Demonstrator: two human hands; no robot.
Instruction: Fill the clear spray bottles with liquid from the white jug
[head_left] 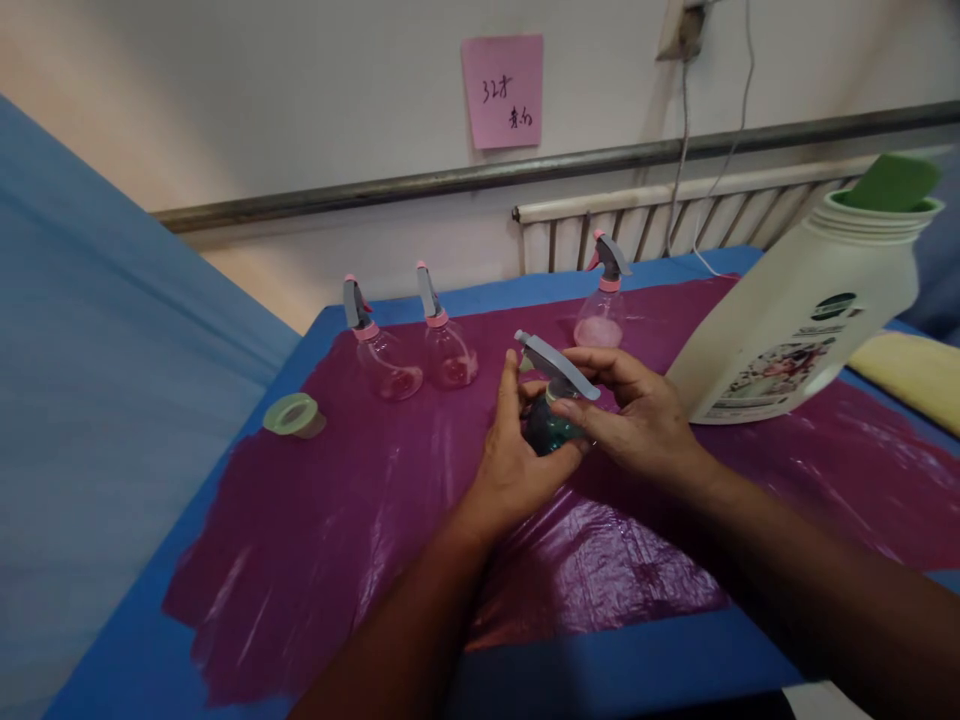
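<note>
Both hands are closed around a small spray bottle (556, 432) with a green-tinted body and a grey trigger head. My left hand (517, 455) wraps the body from the left. With thumb and fingers, my right hand (637, 415) grips the bottle's neck just below the grey head. Its lower part is partly hidden by my fingers. Behind my hands stands a clear spray bottle (598, 320) with a pink collar and pinkish contents. Farther left are two more pink-collared spray bottles, one (452, 355) beside the other (386, 365).
A large white jug (795, 310) with a green object in its mouth stands close on the right. A pale green cap (296, 413) lies at the left. Purple plastic sheeting (337, 520) covers the blue table (660, 655). A yellow cloth (911, 365) lies far right.
</note>
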